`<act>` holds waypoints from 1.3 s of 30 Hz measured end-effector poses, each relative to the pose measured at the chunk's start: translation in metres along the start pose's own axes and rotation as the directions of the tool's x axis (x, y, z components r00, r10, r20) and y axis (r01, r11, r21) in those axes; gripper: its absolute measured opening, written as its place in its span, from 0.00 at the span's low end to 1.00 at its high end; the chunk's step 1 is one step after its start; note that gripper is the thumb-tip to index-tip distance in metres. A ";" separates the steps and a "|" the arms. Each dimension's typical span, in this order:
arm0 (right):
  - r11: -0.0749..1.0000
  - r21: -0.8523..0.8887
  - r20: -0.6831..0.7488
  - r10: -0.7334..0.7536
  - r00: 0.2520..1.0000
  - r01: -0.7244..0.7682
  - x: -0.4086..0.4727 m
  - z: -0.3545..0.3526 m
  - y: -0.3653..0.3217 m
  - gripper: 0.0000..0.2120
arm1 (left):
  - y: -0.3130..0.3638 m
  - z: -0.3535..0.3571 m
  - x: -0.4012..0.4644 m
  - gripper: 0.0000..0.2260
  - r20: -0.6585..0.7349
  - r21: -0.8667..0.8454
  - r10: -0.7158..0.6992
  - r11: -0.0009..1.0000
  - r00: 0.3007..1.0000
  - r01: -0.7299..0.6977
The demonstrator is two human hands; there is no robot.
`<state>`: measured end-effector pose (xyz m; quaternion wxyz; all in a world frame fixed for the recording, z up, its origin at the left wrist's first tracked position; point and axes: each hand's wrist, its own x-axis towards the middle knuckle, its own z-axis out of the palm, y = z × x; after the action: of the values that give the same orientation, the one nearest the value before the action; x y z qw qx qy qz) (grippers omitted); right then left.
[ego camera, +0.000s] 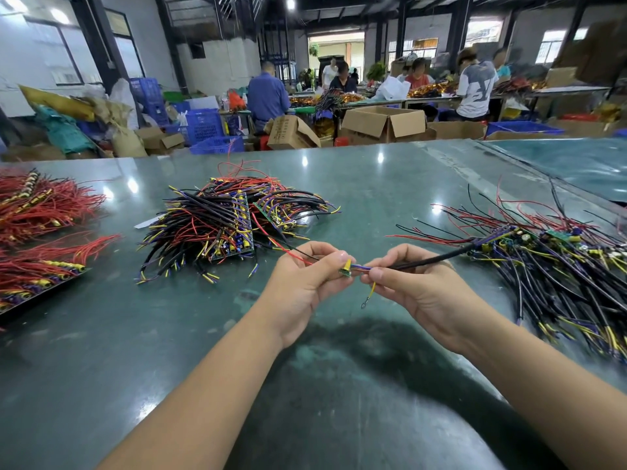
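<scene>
Forearms (210,385) meet over the desk (101,351), where the left grip (305,286) pinches the board (346,269) and the right grip (420,290), just right of the board, pinches its sleeved wires (431,258), whose long axis runs rightward from the board.
</scene>
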<state>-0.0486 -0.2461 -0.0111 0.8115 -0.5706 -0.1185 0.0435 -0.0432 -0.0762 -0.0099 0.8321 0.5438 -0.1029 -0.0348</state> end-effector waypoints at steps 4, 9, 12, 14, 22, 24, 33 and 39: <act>1.000 0.016 0.002 0.009 1.000 -0.009 0.001 -0.001 0.001 0.10 | 0.001 0.000 -0.003 0.05 0.019 0.033 -0.039 0.999 0.999 0.039; 0.996 -0.059 -0.104 0.053 0.993 -0.060 0.004 -0.005 0.003 0.05 | 0.001 0.001 -0.002 0.05 -0.001 0.023 -0.001 1.000 1.000 0.001; 0.999 0.031 -0.117 0.038 0.992 -0.034 0.005 -0.006 0.002 0.06 | 0.001 0.002 -0.003 0.05 -0.002 0.031 -0.002 1.000 1.000 0.002; 0.999 0.049 -0.128 0.003 0.992 0.003 0.005 -0.006 0.001 0.06 | 0.001 0.002 -0.004 0.05 0.003 0.058 -0.016 0.998 1.000 0.016; 0.990 0.134 -0.077 -0.029 0.997 0.039 0.003 -0.003 -0.003 0.04 | 0.002 0.004 -0.005 0.10 0.030 0.091 -0.107 0.990 0.994 0.104; 0.993 0.110 -0.081 -0.028 0.996 0.037 0.003 -0.002 -0.004 0.05 | 0.001 0.004 -0.005 0.07 0.023 0.085 -0.093 0.992 0.995 0.091; 0.994 0.102 -0.028 -0.044 0.999 0.047 0.001 0.002 -0.002 0.03 | -0.003 0.004 -0.004 0.08 -0.020 0.131 0.030 0.991 0.999 -0.028; 0.988 0.153 -0.029 0.029 0.999 -0.024 0.003 -0.001 -0.003 0.04 | -0.001 0.003 -0.003 0.08 -0.041 0.136 0.045 0.990 0.998 -0.039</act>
<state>-0.0459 -0.2479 -0.0082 0.8539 -0.5089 -0.0946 0.0545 -0.0466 -0.0792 -0.0103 0.7959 0.5974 -0.0983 0.0016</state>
